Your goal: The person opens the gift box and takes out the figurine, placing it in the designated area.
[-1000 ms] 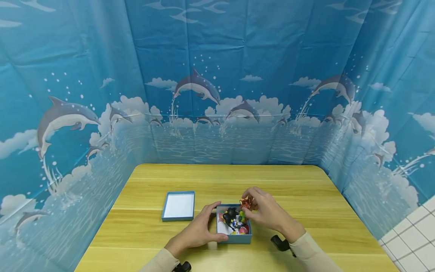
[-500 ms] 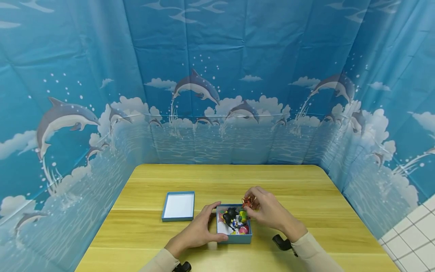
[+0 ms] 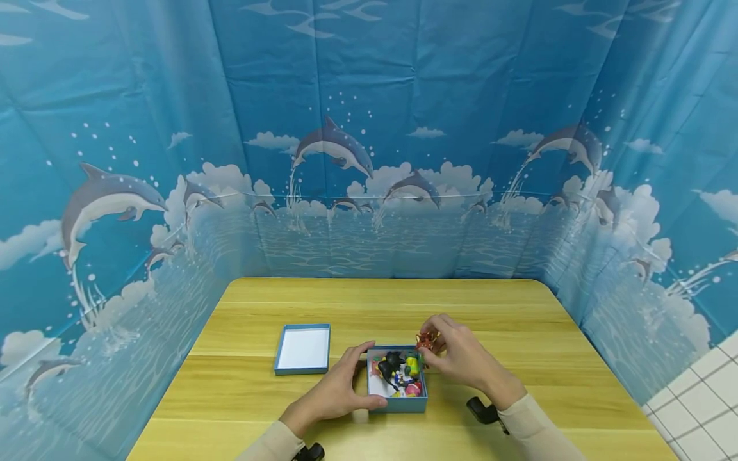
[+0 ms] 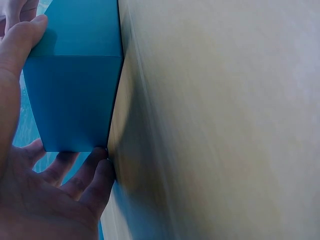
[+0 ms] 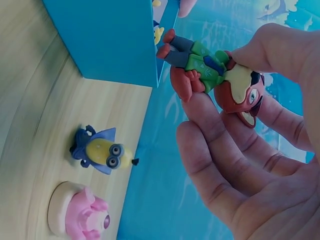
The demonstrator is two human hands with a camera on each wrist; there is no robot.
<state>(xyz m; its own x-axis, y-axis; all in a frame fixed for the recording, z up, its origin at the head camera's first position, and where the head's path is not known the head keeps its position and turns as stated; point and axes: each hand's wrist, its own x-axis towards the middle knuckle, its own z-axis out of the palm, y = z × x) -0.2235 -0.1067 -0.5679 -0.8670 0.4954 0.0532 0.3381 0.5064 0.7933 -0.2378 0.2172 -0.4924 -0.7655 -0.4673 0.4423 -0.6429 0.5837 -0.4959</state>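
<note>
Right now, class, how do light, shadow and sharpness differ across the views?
Head: bright, but the fox is too small for fine detail; left wrist: dark shadow on the table beside the box; right wrist: the fox's eye and clothes show clearly.

A blue curtain (image 3: 369, 70), marked by creases and folds, stands behind the far edge of a yellow wood-grain tabletop (image 3: 490, 307) and along both of its sides. The tabletop has rounded far corners and pale lines running across it. Printed on the curtain: leaping grey-and-white dolphins (image 3: 337, 146), the largest at left; white clouds (image 3: 227, 176); and, along the lower part, a band of rippled sea (image 3: 357, 246). White streaks (image 3: 60, 9) near the top may be birds; their outlines are cropped. Lower right: white tiles (image 3: 712, 387) with dark joints.
</note>
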